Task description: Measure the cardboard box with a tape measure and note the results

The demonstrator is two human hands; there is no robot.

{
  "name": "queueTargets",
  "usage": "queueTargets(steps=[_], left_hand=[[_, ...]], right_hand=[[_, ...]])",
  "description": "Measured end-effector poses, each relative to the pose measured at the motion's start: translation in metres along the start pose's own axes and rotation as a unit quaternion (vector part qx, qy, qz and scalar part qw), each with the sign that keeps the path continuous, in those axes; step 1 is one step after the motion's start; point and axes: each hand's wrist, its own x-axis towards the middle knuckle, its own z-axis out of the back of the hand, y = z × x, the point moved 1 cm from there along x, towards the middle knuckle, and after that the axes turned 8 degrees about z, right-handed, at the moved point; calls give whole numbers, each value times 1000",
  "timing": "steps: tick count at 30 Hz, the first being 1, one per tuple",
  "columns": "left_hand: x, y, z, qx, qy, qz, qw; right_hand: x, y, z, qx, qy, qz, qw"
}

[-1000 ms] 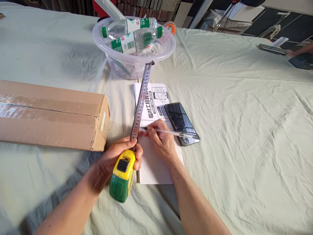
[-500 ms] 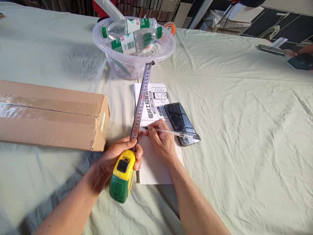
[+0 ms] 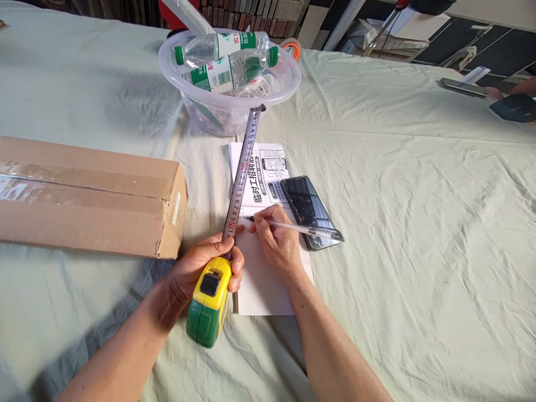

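Note:
My left hand [image 3: 213, 259] is closed around a yellow and green tape measure [image 3: 209, 301], thumb pressed on the blade where it leaves the case. The metal blade [image 3: 239, 178] points away from me, its hooked end in front of the basin. In my right hand [image 3: 278, 240] a clear-barrelled pen [image 3: 301, 228] is pinched, its dark tip at the paper near small marks. That hand rests on a white paper sheet [image 3: 263, 285] with a printed, folded upper part. A black smartphone [image 3: 307, 206] lies over the paper's right edge, partly under the pen.
A taped cardboard box [image 3: 84, 201] lies at the left. Behind the paper stands a clear plastic basin [image 3: 188, 92] holding several bottles [image 3: 221, 72]. At the far right, another person's hand [image 3: 521, 86] is near a dark flat object [image 3: 463, 87]. A pale cloth [image 3: 419, 223] covers the table.
Almost nothing differs. Both hands keep their grip on the tape measure and the pen, and the pen tip stays at the same part of the paper.

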Motion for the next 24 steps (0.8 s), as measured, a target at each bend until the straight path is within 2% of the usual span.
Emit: queueTargets(steps=[7,17,24], left_hand=[[-4,0,-5,-12,-26,4,1000],[-1,1,-2,11,-4,-5,1000],[0,2,0,3,-4,-4,1000]], right_hand=[[0,1,0,1,4,-1,1000],[-1,1,-1,-8,-29,5,1000],[0,0,-1,-20,-19,2,1000]])
